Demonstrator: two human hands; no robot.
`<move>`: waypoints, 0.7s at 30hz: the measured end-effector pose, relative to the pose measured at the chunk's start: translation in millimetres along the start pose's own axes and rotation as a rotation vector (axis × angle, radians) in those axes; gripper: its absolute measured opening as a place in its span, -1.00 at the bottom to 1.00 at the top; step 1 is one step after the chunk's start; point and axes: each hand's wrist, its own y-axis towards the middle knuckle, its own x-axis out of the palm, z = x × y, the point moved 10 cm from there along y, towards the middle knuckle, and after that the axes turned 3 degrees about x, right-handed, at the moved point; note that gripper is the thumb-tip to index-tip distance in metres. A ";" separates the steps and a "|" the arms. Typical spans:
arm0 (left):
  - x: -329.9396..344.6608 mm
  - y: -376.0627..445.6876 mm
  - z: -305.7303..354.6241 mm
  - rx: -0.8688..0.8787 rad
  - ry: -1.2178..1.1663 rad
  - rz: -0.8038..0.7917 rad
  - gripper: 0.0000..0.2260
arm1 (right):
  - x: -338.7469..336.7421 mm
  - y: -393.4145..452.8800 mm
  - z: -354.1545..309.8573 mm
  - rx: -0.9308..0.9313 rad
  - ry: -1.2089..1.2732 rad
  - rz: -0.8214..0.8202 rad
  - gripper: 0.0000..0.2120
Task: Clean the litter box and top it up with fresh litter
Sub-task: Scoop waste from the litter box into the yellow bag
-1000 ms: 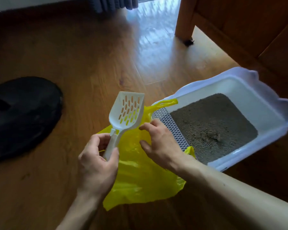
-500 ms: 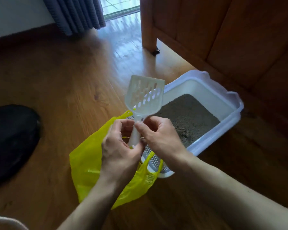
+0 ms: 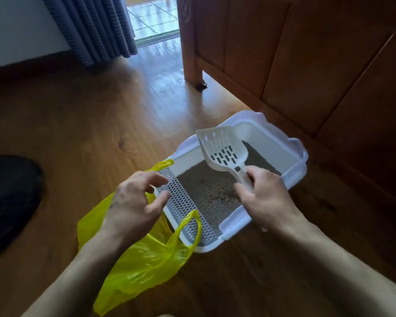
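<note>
A white litter box (image 3: 294,165) stands on the wooden floor, holding grey litter (image 3: 213,191) with a few clumps near its front. A grey mesh strip (image 3: 183,202) runs along its left side. My right hand (image 3: 265,197) grips the handle of a white slotted scoop (image 3: 222,149), held above the litter with the blade pointing away. My left hand (image 3: 135,202) hovers with fingers spread over the mesh strip and a yellow plastic bag (image 3: 142,255). The bag lies on the floor left of the box, one handle draped over the box's front corner.
A wooden cabinet (image 3: 306,53) stands close behind and right of the box, on a leg (image 3: 192,72). A dark rounded object (image 3: 9,197) lies on the floor at far left. Blue curtains (image 3: 92,26) hang by a doorway at the back.
The scoop passed from my left hand to my right hand and moved right, over the litter. My left hand let go and opened above the bag.
</note>
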 end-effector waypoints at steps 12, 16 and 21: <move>63.4 -54.5 -108.3 -0.318 0.647 -0.584 -0.54 | 45.6 7.2 -0.5 -0.167 -0.336 -0.135 -0.89; 62.4 -47.1 -110.8 -0.297 0.685 -0.476 -0.59 | 46.8 3.7 -1.0 -0.145 -0.339 -0.140 -0.90; 23.6 -43.8 -102.0 -0.272 0.411 -0.158 -0.74 | 22.7 8.8 4.5 -0.100 -0.425 -0.095 -0.80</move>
